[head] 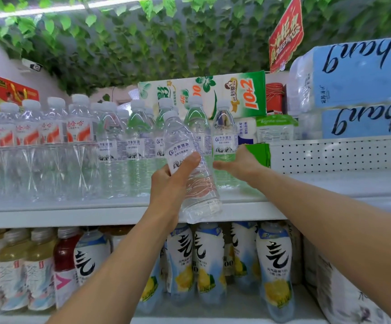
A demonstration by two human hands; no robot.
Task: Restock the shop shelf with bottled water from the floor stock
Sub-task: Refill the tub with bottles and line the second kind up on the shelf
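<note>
My left hand [174, 181] grips a clear water bottle [196, 183] with a white cap and a white label, tilted slightly, in front of the white top shelf [119, 212]. My right hand [239, 163] reaches to the shelf and holds the rightmost standing water bottle [224, 136] around its lower part. A row of like bottles [133, 146] stands on the shelf left of it. Further left are red-labelled water bottles [49, 134].
Tissue packs [213, 94] lie behind the bottles, and blue paper roll packs [362, 90] are stacked at the right above a perforated white panel [330, 155]. The lower shelf holds lemon drink bottles [274, 265] and tea bottles [26, 265]. Fake ivy [143, 38] hangs overhead.
</note>
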